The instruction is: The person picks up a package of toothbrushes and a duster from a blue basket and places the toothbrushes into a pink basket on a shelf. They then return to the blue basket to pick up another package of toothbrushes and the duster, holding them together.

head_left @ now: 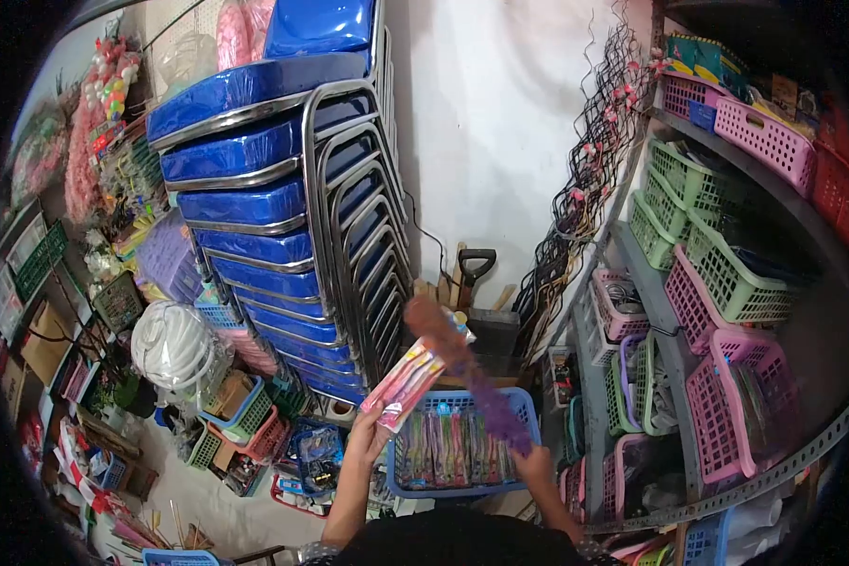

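Observation:
My left hand (368, 432) is closed on the lower end of several slim pink-and-white packs (410, 380) in clear wrapping, lifted above the left rim of a blue basket (528, 415). Rows of slim colourful packs (457, 448) fill that basket. At its right side, my right hand (535, 465) grips the near end of a long fluffy duster (481, 389), purple close to the hand and brown toward the tip. Slightly blurred, the duster slants up and left across the basket, and its far part overlaps the top of the pink packs.
A tall stack of blue chairs (245, 212) with metal frames stands ahead to the left. On the right, a metal shelf (623, 255) carries pink baskets (759, 141) and green baskets (740, 274). Black wavy branches (557, 245) lean on the wall. More small baskets (241, 415) crowd the floor at left.

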Motion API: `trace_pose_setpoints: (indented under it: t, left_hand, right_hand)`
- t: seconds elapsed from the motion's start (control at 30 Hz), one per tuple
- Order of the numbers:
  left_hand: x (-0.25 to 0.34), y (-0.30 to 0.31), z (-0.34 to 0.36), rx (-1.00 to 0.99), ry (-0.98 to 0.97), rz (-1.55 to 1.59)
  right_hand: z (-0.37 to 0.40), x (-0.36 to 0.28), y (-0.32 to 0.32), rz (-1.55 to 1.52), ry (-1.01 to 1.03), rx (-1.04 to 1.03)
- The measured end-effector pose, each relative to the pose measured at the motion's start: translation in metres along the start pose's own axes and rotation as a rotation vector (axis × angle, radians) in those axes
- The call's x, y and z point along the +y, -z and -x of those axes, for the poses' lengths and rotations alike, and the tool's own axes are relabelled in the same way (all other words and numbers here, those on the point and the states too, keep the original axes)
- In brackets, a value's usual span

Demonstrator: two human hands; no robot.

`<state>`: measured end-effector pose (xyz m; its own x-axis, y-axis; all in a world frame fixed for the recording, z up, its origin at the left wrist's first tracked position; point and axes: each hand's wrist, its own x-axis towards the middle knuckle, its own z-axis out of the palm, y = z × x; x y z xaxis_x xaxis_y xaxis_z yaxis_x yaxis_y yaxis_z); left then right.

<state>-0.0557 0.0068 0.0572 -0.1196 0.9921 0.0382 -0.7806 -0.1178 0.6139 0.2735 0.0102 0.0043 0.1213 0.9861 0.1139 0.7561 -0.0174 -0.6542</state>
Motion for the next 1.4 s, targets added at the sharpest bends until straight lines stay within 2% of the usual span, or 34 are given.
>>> trace_pose_setpoints:
  t: [0.03, 0.07, 0.1, 0.13, 0.2, 0.23, 0.3, 0.33, 0.4, 0.47, 0.53, 0.63, 0.7, 0.73, 0.8, 0.93, 1.0, 1.13, 1.23, 1.3, 1.33, 1.4]
  left_hand:
    - [-0.004, 0.021, -0.003, 0.004, 0.004, -0.001]
    - [-0.013, 0.057, -0.009, -0.077, 0.020, 0.024]
    - [-0.012, 0.064, -0.008, -0.156, 0.038, 0.051]
    - [-0.020, 0.069, 0.003, -0.070, -0.086, 0.236]
    - [-0.013, 0.061, 0.007, 0.048, 0.031, 0.098]
    - [0.004, 0.027, 0.021, -0.010, -0.018, 0.092]
    - [0.010, 0.031, 0.029, 0.094, 0.047, 0.030]
    - [0.012, 0.040, 0.033, 0.114, 0.058, 0.002]
    - [0.024, 0.040, 0.044, 0.129, 0.069, 0.001]
    - [0.034, 0.040, 0.054, 0.120, -0.001, -0.037]
    - [0.039, 0.058, 0.067, 0.221, 0.007, 0.001]
    - [0.040, 0.091, 0.085, 0.335, -0.018, 0.067]
    - [0.044, 0.090, 0.090, 0.341, -0.015, 0.093]
    - [0.046, 0.087, 0.093, 0.345, -0.015, 0.119]
    - [0.046, 0.084, 0.094, 0.352, -0.014, 0.132]
    - [0.042, 0.085, 0.092, 0.343, -0.003, 0.122]
    - [0.038, 0.079, 0.088, 0.344, 0.013, 0.116]
    - [0.028, 0.068, 0.076, 0.279, 0.057, 0.121]
    - [0.018, 0.061, 0.067, 0.232, 0.123, 0.131]
    - [0.010, 0.057, 0.058, 0.194, 0.159, 0.116]
    - [0.005, 0.054, 0.054, 0.171, 0.187, 0.101]
    - [-0.005, 0.044, 0.040, 0.107, 0.227, 0.117]
  right_hand:
    - [0.004, 0.008, -0.009, 0.044, 0.165, -0.107]
    - [0.009, 0.012, -0.014, 0.089, 0.328, -0.215]
    - [0.016, 0.001, -0.010, 0.187, 0.407, -0.277]
    - [0.019, 0.005, -0.014, 0.189, 0.399, -0.285]
    - [0.016, 0.021, -0.030, 0.045, 0.436, -0.156]
    - [0.013, 0.032, -0.039, 0.048, 0.426, -0.164]
    - [0.013, 0.054, -0.055, 0.027, 0.164, 0.012]
    - [0.013, 0.063, -0.060, 0.032, 0.147, 0.002]
    - [0.004, 0.063, -0.058, 0.086, -0.201, -0.040]
    - [0.008, 0.055, -0.046, 0.073, -0.213, -0.049]
    - [0.015, 0.054, -0.041, 0.062, -0.218, -0.058]
    - [0.021, 0.061, -0.044, 0.250, -0.190, -0.178]
    - [0.022, 0.072, -0.051, 0.376, -0.113, -0.466]
    - [0.022, 0.078, -0.058, 0.379, -0.112, -0.466]
    - [0.024, 0.085, -0.069, 0.420, -0.002, -0.635]
    - [0.017, 0.073, -0.071, 0.442, 0.015, -0.613]
    - [0.016, 0.069, -0.070, 0.530, 0.011, -0.453]
    - [0.010, 0.066, -0.062, 0.557, 0.046, -0.368]
    - [0.002, 0.067, -0.055, 0.476, 0.071, -0.335]
    - [-0.008, 0.072, -0.050, 0.091, 0.077, -0.303]
    - [-0.011, 0.066, -0.043, 0.093, 0.067, -0.287]
    - [-0.022, 0.051, -0.027, -0.529, -0.096, -0.376]
